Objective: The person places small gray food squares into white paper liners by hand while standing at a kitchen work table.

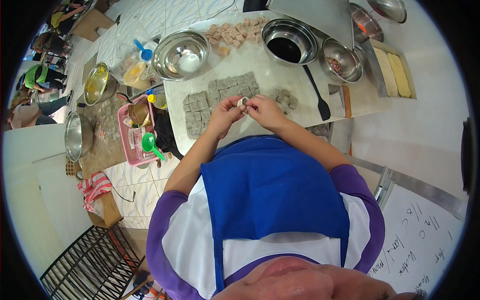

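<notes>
Piece in hand: a small pale dough piece (242, 102) sits pinched between both hands, held just above the near edge of the desk (270, 75), straight ahead of the blue apron (270, 190).
Left hand (223, 114): fingers curled in, thumb and fingertips closed on the left side of the dough piece.
Right hand (266, 111): likewise closed on the right side of the piece; both hands touch it, neither clearly nearer.
Long axis: the piece is too small to tell a long axis; it looks roundish.
Key relation: the grey dough squares (220, 97) lie on the desk directly beyond and to the left of the hands, nearest the left hand; a smaller grey cluster (286, 98) lies just beyond the right hand.
Brown cubes (235, 31): heaped at the far edge of the desk, well apart from the hands.
Left steel bowl (180, 54): far left of the desk, with something white at the bottom.
Middle steel bowl (289, 41): holds a dark liquid.
Right steel bowl (342, 60): holds a little reddish-brown filling.
Black spatula (316, 92): lies on the desk, between the two right bowls and the right hand, handle pointing away.
Tray (395, 75): at the far right, two pale yellow slabs lying lengthwise.
Pink basket (136, 134): beside the desk on the left, with small containers and a green scoop.
</notes>
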Available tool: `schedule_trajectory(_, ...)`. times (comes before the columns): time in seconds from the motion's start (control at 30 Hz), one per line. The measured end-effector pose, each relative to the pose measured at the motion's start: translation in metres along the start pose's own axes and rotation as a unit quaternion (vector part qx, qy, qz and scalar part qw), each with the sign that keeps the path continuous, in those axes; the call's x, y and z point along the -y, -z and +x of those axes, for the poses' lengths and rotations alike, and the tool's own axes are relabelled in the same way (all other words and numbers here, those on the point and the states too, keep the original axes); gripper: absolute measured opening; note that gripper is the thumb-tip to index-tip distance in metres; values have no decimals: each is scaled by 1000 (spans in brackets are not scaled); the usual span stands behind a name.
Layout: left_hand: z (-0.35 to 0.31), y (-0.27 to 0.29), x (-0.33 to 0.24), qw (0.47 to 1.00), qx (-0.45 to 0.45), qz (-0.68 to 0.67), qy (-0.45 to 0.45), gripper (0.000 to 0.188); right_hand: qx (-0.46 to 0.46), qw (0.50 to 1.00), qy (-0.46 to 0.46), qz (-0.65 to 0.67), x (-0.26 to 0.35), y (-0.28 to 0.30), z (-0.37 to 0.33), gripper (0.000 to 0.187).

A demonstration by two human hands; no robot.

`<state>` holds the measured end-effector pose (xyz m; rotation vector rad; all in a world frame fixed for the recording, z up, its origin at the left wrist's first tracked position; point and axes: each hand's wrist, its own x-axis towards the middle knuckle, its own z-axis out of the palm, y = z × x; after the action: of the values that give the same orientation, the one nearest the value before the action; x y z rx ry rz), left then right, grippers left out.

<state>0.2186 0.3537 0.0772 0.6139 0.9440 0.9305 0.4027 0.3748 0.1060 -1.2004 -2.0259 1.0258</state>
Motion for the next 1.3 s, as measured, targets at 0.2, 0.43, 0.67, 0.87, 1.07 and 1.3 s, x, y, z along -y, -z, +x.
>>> schedule_trajectory(0.2,2,-3,-1,1000,-2,-20,4,31,-19,1000,6,1,-9,-4,1,12)
schedule_trajectory(0.43,6,0,1,999,2,-44,8,31,-28,999,-22,10,-7,-1,3,10)
schedule_trajectory(0.67,12,0,2,998,-26,58,-6,37,3,999,-3,-39,-13,1,10,10)
schedule_trajectory(0.87,13,-4,-2,997,-43,64,-3,37,30,999,-30,14,-7,3,12,16)
schedule_trajectory(1.07,13,3,1,997,-2,81,2,38,53,992,-84,79,-31,-2,11,16)
schedule_trajectory(1.3,11,5,-1,995,15,95,9,40,70,970,-151,178,-35,-2,12,14)
